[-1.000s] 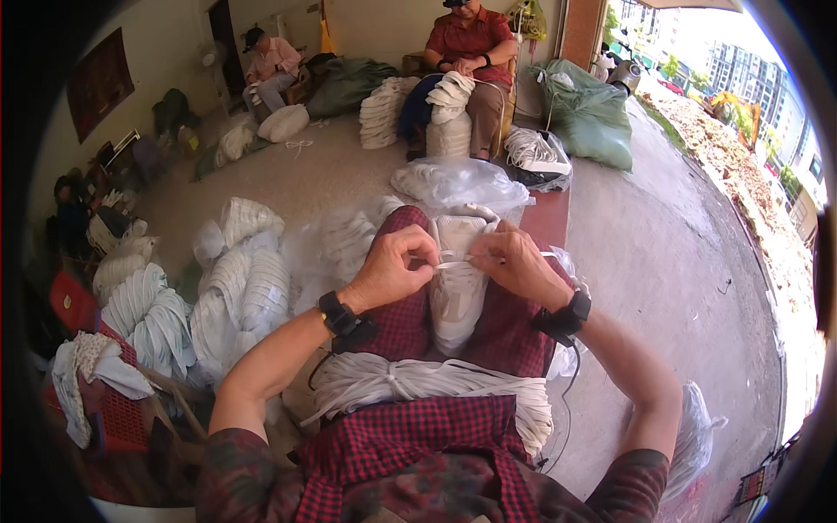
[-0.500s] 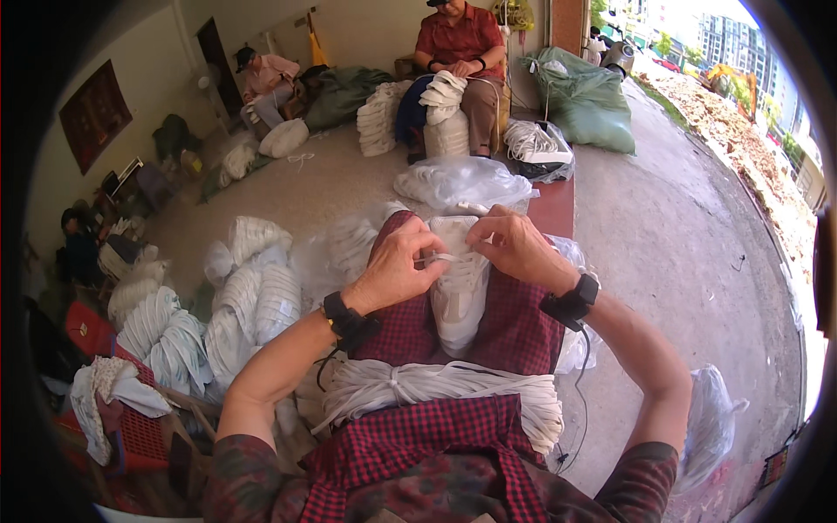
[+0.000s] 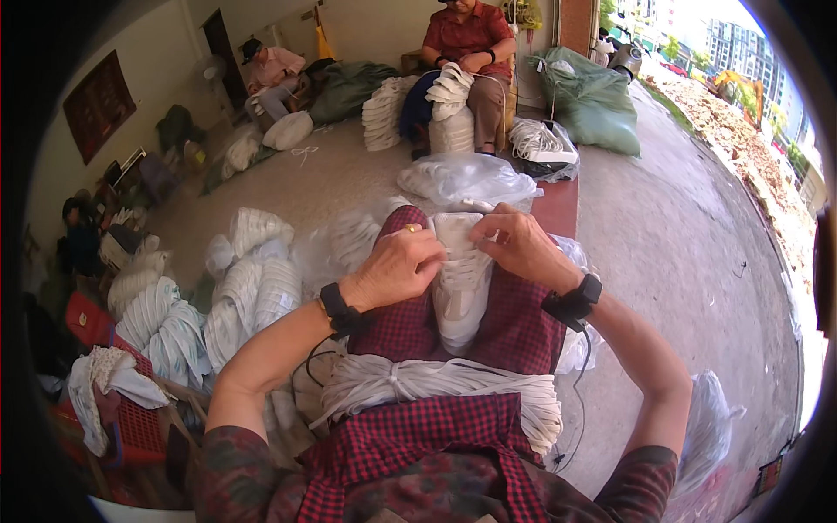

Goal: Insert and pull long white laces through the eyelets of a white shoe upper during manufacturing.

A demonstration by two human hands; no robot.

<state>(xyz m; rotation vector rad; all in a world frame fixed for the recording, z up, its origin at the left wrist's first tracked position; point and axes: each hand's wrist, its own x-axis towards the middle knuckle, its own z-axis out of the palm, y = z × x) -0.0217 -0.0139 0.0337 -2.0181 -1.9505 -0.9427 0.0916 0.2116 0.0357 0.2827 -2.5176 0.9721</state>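
Note:
A white shoe upper stands between my knees, its toe toward me and its tongue up at the far end. My left hand is closed at the left edge of the lace rows; its curled fingers hide most of the white shoelace they grip. On the opposite side my right hand pinches the shoe's right eyelet edge with thumb and forefinger. Across my lap, over the red-and-black checked apron, lies a thick tied bundle of white laces.
Stacked white shoe uppers lie to my left, beside a red chair with cloths on it. Clear plastic bags rest ahead and at my right. Two people sit farther back among more uppers and a green sack.
My left hand has drawn back from over the shoe's middle to its left edge, with the back of the hand turned up more. My right hand has barely shifted.

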